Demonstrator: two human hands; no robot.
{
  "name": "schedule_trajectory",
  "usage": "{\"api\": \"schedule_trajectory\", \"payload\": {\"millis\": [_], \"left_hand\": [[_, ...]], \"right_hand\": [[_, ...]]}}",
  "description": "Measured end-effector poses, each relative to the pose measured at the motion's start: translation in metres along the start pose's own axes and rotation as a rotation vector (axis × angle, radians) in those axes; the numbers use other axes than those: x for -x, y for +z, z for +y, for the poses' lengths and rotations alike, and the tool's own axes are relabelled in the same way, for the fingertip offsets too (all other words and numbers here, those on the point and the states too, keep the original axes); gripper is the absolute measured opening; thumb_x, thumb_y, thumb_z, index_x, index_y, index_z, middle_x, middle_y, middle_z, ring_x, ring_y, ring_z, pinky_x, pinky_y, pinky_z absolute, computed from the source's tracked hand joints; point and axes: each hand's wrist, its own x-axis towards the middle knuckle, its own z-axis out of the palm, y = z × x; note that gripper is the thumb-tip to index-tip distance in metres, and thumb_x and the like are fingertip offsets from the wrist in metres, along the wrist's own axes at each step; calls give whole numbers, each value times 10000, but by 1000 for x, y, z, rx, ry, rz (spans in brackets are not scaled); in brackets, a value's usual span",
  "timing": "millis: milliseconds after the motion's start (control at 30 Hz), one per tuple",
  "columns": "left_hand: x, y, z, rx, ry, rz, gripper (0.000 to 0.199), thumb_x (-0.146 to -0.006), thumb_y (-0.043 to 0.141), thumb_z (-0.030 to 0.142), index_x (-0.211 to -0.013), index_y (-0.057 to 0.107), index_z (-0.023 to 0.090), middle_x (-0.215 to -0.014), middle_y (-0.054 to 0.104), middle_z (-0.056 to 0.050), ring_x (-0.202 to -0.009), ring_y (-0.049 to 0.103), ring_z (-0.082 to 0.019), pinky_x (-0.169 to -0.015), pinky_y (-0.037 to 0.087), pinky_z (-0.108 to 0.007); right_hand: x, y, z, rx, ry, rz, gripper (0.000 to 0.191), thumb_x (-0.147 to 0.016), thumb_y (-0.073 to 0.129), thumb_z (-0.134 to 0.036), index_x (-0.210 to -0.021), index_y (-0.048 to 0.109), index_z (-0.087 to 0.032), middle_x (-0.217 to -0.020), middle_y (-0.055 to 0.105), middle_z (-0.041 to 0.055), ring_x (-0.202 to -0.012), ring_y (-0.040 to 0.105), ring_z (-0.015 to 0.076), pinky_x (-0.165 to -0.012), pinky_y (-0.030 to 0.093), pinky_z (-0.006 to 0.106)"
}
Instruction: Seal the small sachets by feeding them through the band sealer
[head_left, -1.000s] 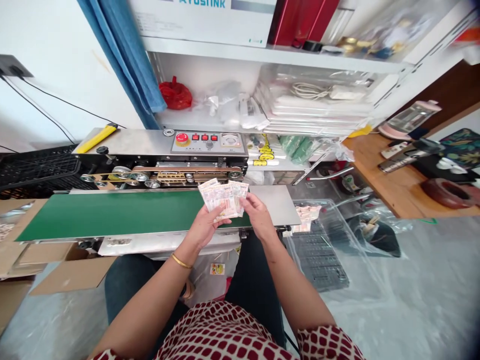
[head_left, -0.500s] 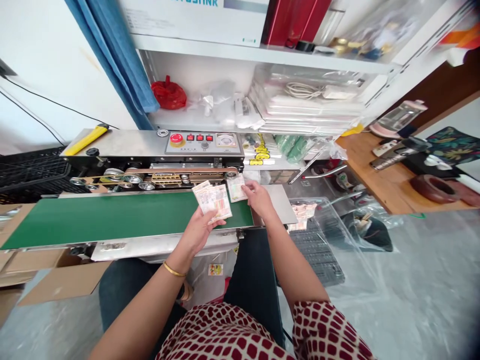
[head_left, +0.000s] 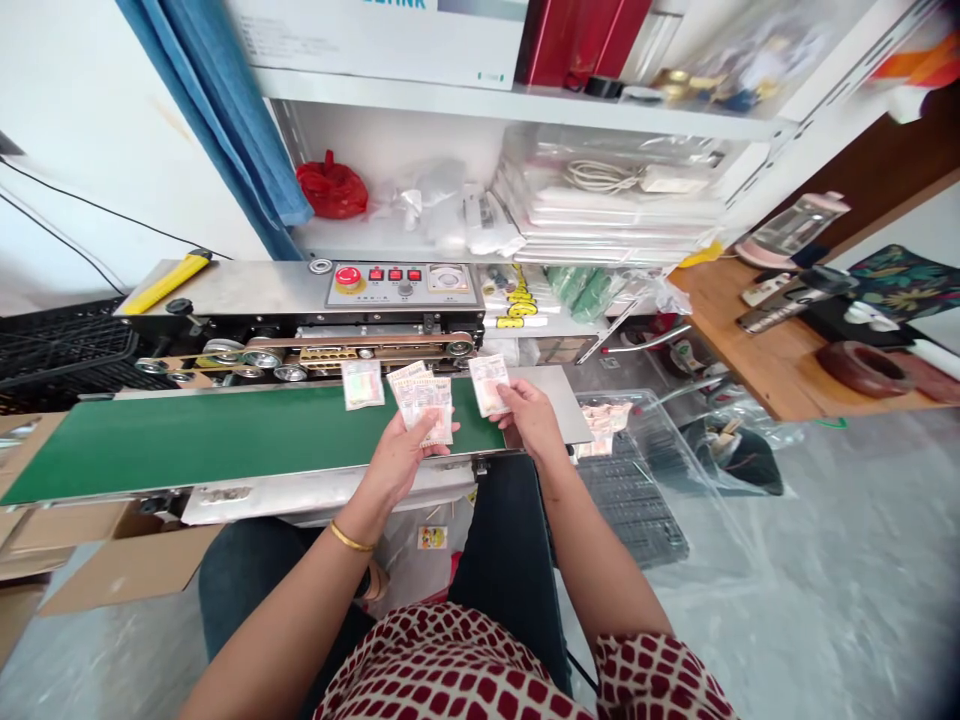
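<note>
Fanned out in my left hand (head_left: 405, 452) are a few small printed packets (head_left: 421, 402), pinched under the thumb above the green belt (head_left: 202, 440). My right hand (head_left: 529, 415) grips one single packet (head_left: 489, 385) by its lower right corner, near the belt's right end. Another packet (head_left: 363, 385) sits at the belt's back edge, left of the fanned ones, beside the sealing machine's rollers and band (head_left: 360, 345). The control panel (head_left: 401, 286) with its red buttons is behind.
A steel plate (head_left: 559, 400) extends the belt on the right. Below it, a clear bin (head_left: 675, 500) holds more packets (head_left: 604, 425). Shelves (head_left: 465, 95) rise behind; a wooden table (head_left: 727, 350) stands right, a cardboard box (head_left: 127, 570) lower left.
A packet now sits farther left along the belt's back edge, away from my hands. My right hand has moved slightly right and holds a packet upright. The view has shifted slightly.
</note>
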Motion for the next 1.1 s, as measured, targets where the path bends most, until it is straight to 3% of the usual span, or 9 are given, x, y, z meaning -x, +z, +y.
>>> {"api": "schedule_trajectory", "payload": {"millis": [133, 233, 400, 600, 667, 733, 833, 967, 1100], "left_hand": [[2, -4, 2, 0, 18, 15, 411, -812, 743, 376, -1145, 622, 167, -1188, 679, -123, -1013, 699, -258, -597, 572, -248], [3, -3, 1, 14, 33, 33, 425, -818, 732, 391, -1168, 611, 182, -1221, 662, -114, -1029, 684, -254, -629, 594, -279], [1, 1, 1, -30, 25, 58, 464, -738, 804, 363, -1123, 626, 175, -1053, 700, -78, -857, 687, -206, -518, 523, -226], [2, 13, 0, 2, 24, -11, 446, -704, 831, 314, -1094, 652, 192, -1064, 706, -46, -849, 660, -150, -637, 563, -243], [3, 13, -1, 29, 21, -21, 412, -733, 808, 320, -1092, 649, 198, -1099, 706, -50, -876, 671, -159, -637, 578, -251], [3, 9, -1, 45, 7, 2, 390, -754, 786, 339, -1084, 642, 191, -1122, 707, -69, -871, 689, -175, -585, 577, -247], [3, 2, 0, 9, -19, 41, 420, -762, 776, 351, -1104, 614, 169, -1092, 717, -108, -810, 719, -201, -465, 519, -216], [5, 1, 0, -26, -1, 52, 442, -796, 746, 398, -1142, 598, 166, -1036, 722, -110, -887, 721, -241, -484, 535, -228], [7, 4, 1, -20, 10, 73, 411, -779, 761, 412, -1095, 645, 177, -1061, 710, -72, -807, 682, -172, -534, 555, -236]], "right_hand": [[-26, -1, 0, 13, -2, 48, 289, -788, 659, -451, -866, 596, -180, -593, 622, -19, -444, 559, 96, -368, 372, 171], [-33, 10, -5, 110, -36, 44, 277, -848, 581, -429, -964, 600, -179, -701, 659, 0, -461, 581, 104, -391, 390, 190], [-3, 24, -14, 443, -291, 181, 376, -912, 521, -508, -1109, 634, -208, -1046, 706, 54, -564, 607, 102, -691, 528, 285], [34, 38, -3, 136, -196, -288, 387, -862, 615, -501, -1118, 694, -222, -1131, 724, 13, -1042, 658, 201, -933, 505, 307], [32, 35, 2, 72, -164, -216, 378, -841, 630, -507, -1068, 712, -217, -1087, 736, 4, -993, 670, 203, -891, 524, 308], [24, 24, 3, 22, -104, -90, 394, -809, 646, -530, -1023, 699, -203, -912, 745, 4, -769, 681, 182, -669, 546, 278], [2, 7, 0, 40, -31, 39, 380, -772, 669, -543, -931, 644, -198, -605, 629, -38, -430, 512, 117, -359, 331, 222], [-34, 2, -6, 170, -91, 74, 321, -806, 629, -523, -861, 615, -207, -569, 568, -50, -397, 411, 91, -383, 307, 225], [-42, 14, -12, 496, -251, 113, 312, -844, 605, -501, -918, 643, -200, -730, 647, 17, -590, 562, 154, -595, 456, 283]]}}
